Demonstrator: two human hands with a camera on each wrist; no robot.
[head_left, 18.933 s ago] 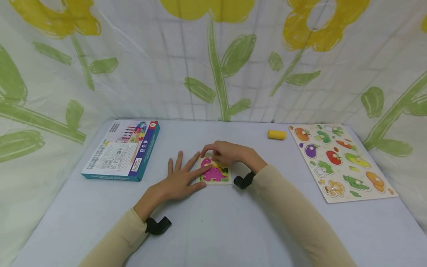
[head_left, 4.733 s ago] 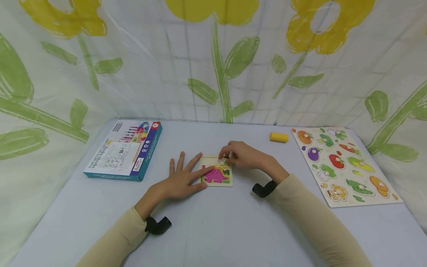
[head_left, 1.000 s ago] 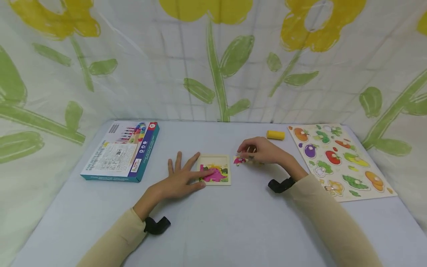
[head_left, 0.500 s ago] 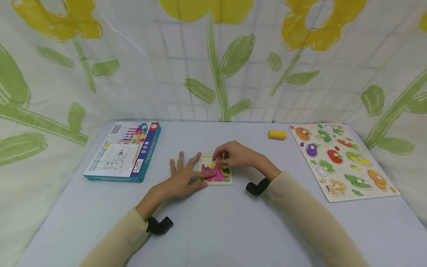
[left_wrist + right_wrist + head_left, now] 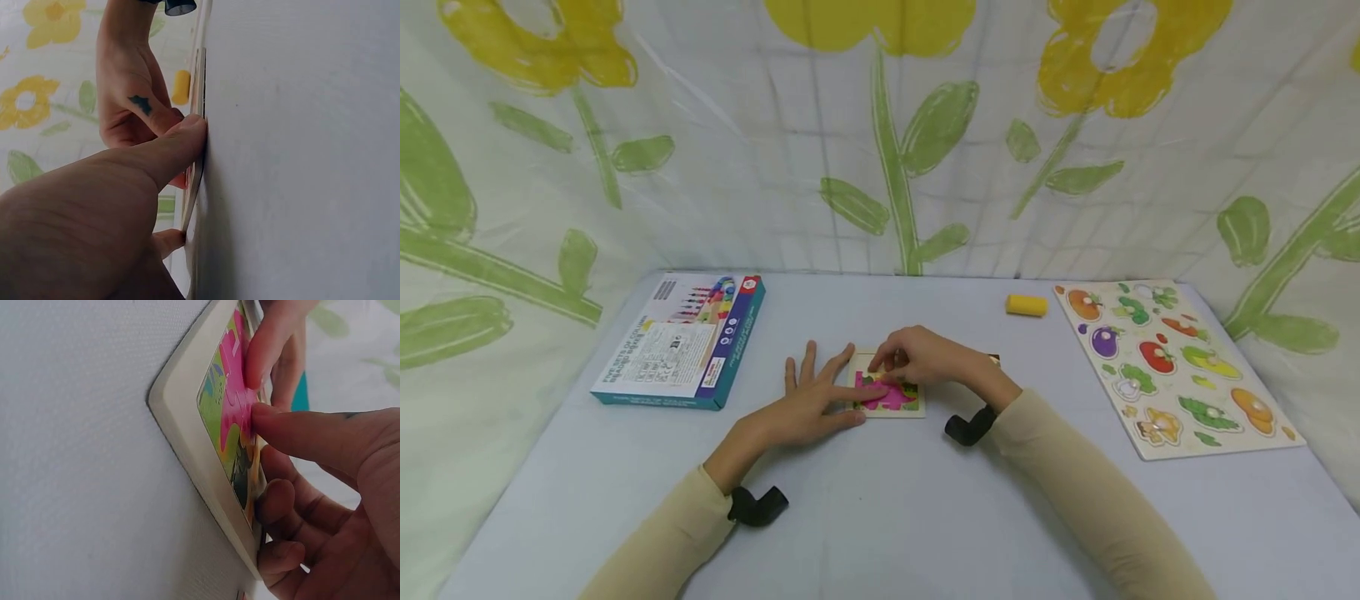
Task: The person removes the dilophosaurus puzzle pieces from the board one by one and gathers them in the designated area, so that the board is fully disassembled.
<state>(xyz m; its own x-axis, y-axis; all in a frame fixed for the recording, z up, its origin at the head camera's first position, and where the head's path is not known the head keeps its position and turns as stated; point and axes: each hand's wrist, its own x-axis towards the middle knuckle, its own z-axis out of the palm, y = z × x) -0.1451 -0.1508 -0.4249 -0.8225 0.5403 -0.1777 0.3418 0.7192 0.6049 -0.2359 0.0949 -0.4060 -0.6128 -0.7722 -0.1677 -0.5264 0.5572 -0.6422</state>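
Note:
A small square wooden jigsaw puzzle (image 5: 922,407) with a pink dinosaur picture lies flat mid-table, its top strip bare of pieces where it shows. My left hand (image 5: 801,410) is spread beside it, index finger on the pink pieces, thumb at the frame's near-left corner. Over the upper part hovers my right hand (image 5: 925,357), fingers curled. In the right wrist view its thumb (image 5: 281,428) pinches at a pink puzzle piece (image 5: 236,403) near the left fingertip. A bit of a loose puzzle piece (image 5: 995,359) shows past the right wrist, which hides the rest.
A flat printed box (image 5: 655,367) lies at the left. At the back right is a yellow cylinder (image 5: 1026,306), and beyond it a wooden peg board (image 5: 1247,444) with fruit and vegetable pictures. A flower-printed curtain (image 5: 715,225) hangs behind the table.
Pieces have left the puzzle's top row and were set down to its right. From there my right hand has come back left onto the puzzle. The left hand stays put.

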